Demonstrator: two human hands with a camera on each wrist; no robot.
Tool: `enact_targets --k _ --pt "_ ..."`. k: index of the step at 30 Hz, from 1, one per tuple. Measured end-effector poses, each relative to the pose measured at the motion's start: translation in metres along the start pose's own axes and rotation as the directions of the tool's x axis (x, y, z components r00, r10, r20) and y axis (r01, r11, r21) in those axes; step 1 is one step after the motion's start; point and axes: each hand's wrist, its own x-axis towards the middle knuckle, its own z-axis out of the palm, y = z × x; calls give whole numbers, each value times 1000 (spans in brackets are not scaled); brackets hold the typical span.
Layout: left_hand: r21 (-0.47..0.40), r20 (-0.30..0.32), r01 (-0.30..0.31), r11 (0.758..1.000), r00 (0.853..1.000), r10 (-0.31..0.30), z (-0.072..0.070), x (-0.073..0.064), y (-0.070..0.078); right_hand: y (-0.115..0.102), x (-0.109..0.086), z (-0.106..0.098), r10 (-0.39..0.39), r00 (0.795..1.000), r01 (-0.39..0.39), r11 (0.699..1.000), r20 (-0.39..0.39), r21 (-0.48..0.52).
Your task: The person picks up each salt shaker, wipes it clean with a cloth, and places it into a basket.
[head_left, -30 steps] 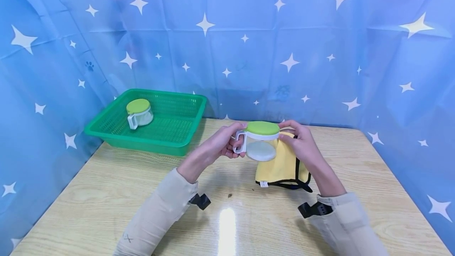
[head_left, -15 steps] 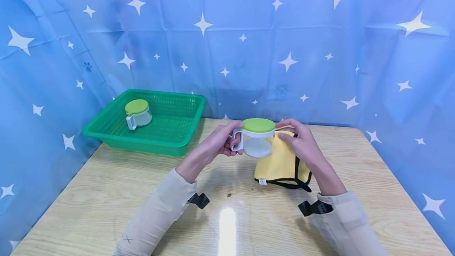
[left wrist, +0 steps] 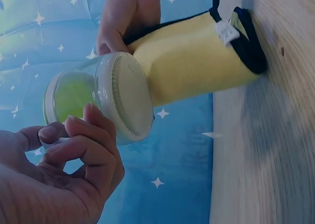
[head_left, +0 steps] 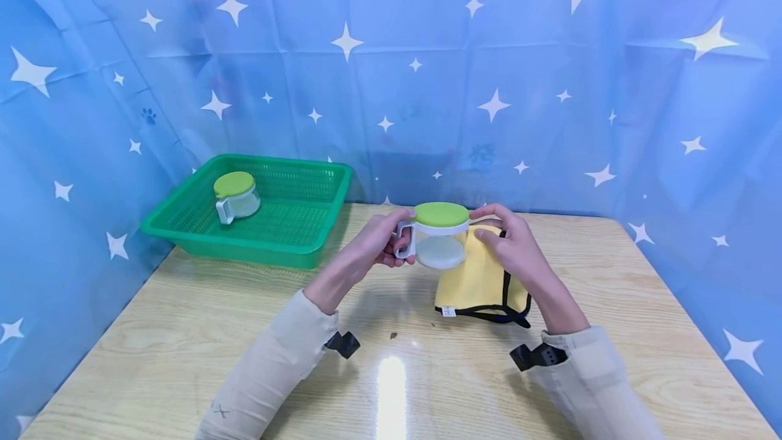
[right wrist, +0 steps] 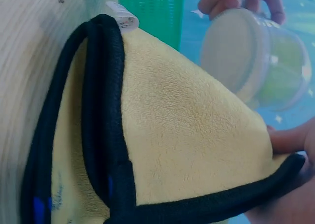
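A clear jar (head_left: 440, 252) with a green lid and white handle is held above the table, level with the cloth's top. My left hand (head_left: 383, 240) grips it by the handle, fingers curled through the loop; the left wrist view shows the jar's round base (left wrist: 133, 98). On the jar's other side my right hand (head_left: 510, 243) pinches a yellow cloth (head_left: 467, 284) with black edging and a white tag. Folded, the cloth hangs down to near the tabletop, and its upper part lies behind the jar. Some right fingertips are close to the lid's edge; whether they touch it I cannot tell.
A green plastic basket (head_left: 293, 248) stands at the back left of the wooden table (head_left: 183, 345). Inside it sits a second jar (head_left: 238, 195) with a green lid and white handle. A blue star-patterned curtain (head_left: 391, 73) encloses the back and sides.
The jar has shifted slightly left and up in the head view, with my left hand on its handle. My right hand and the cloth have moved a little left.
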Motion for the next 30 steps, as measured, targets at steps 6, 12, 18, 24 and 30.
enact_targets --k 6,12,18,24,30 --pt "-5 34 -3 1000 999 3 2 0 -2 0 0 1 -11 1000 11 1000 -2 6" --pt "3 47 10 1000 999 -10 6 4 -5 3 2 4 -8 1000 8 999 -2 47" --pt "3 -1 24 1000 1000 -24 4 4 -5 2 1 0 -18 1000 17 1000 11 25" --pt "9 -11 26 1000 1000 -26 4 3 -4 3 0 -5 -23 999 23 1000 26 -10" --pt "35 -9 27 999 1000 -27 9 4 -6 6 2 3 -31 1000 31 999 2 -13"
